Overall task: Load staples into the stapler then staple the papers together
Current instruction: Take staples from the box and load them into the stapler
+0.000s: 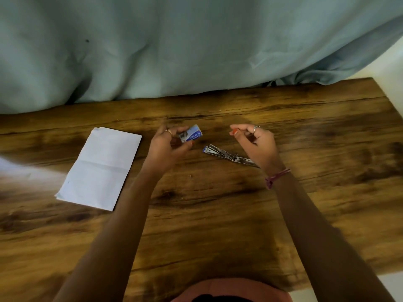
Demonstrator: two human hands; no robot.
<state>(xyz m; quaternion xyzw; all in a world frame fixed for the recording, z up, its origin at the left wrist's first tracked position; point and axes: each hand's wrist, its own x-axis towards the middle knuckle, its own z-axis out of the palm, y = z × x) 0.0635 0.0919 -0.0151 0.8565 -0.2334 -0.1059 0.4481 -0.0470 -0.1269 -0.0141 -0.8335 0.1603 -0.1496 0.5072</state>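
STEP: loading staples | LEFT: left hand (168,144) grips small blue-white cardboard staple box (191,133), just left of opened silver metal stapler (226,154) | RIGHT: right hand (254,141) above stapler, fingertips pinched, contents indiscernible | PAPERS: folded white paper sheets (99,167) well left of stapler | NEXT: seat strip in magazine, close.

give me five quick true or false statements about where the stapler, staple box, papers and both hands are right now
1. The left hand holds the small blue staple box. True.
2. The silver metal stapler lies swung open on the wooden table. True.
3. The white papers lie under the stapler. False: they lie apart, to its left.
4. The right hand grips the stapler. False: it is raised above it, fingertips pinched.
5. The staple box rests on the papers. False: it is held off them.
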